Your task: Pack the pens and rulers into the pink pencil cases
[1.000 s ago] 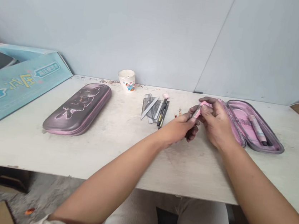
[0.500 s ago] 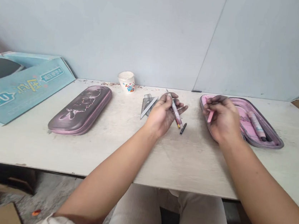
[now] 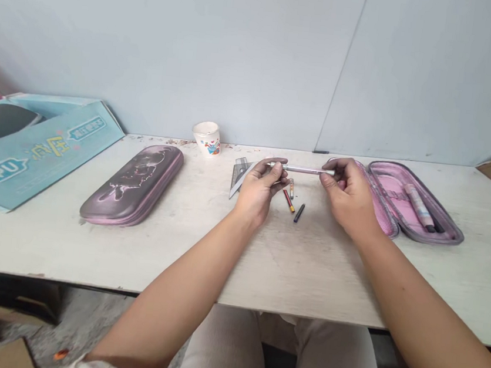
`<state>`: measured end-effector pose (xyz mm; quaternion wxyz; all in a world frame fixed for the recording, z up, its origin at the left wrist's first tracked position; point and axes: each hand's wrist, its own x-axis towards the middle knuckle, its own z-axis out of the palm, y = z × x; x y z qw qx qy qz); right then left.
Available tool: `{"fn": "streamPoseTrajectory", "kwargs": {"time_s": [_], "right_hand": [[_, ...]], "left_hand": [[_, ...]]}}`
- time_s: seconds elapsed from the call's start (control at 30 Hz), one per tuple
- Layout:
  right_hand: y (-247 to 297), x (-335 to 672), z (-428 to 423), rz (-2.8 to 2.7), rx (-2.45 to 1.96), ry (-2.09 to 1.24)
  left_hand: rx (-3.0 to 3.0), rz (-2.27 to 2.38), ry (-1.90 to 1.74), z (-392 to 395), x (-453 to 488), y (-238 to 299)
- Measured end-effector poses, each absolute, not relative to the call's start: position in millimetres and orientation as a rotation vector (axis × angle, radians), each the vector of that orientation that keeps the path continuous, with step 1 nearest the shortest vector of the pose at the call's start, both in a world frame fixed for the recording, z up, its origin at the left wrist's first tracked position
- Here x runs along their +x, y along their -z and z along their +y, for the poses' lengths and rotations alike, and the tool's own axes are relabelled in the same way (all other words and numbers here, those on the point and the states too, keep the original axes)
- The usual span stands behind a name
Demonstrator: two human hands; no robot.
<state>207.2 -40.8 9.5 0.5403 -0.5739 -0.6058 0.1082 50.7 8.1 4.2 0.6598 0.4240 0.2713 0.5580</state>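
While pinching a slim pale pen (image 3: 303,169) near its two ends, holds it almost level over the table (image 3: 175,253), with the long axis running left to right, roughly parallel to the wall (image 3: 199,43) behind. Points one end left and the other right; cannot tell which end writes. Grips the left end with the left hand (image 3: 257,188), thumb nearest and fingers curled; clasps the right end with the right hand (image 3: 352,199), between thumb and fingertips. Has lying between, a little nearer than the pen, a red-and-yellow stick (image 3: 288,201), slanting from far left to near right, yellow end nearest; a dark stick (image 3: 299,213) just to the right, slanting the opposite way; and a small pale stick (image 3: 291,188), set nearly straight from far to near. Partly hides the grey rulers (image 3: 238,174) behind the left hand. Has to the right an open pencil case (image 3: 454,238), lined in pink, bearing in the right half a thick marker (image 3: 420,207) with the dark end nearest. Shows farther left a paper cup (image 3: 207,138) by the wall, a closed pencil case (image 3: 134,183), and a light-blue box (image 3: 54,150) at far left.
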Motion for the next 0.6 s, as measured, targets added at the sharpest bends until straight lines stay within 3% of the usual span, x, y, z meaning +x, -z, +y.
{"fn": "streamPoseTrajectory", "kwargs": {"time_s": [0.4, 0.6], "right_hand": [[-8.0, 210.7, -38.3, -1.437, -1.322, -0.651], [-9.0, 212.9, -38.7, -1.489, -1.293, -0.572]], "left_hand": [[0.946, 0.623, -1.219, 6.7, 50.0, -2.7], [0.935, 0.629, -1.204, 7.7, 49.8, -1.7]]}}
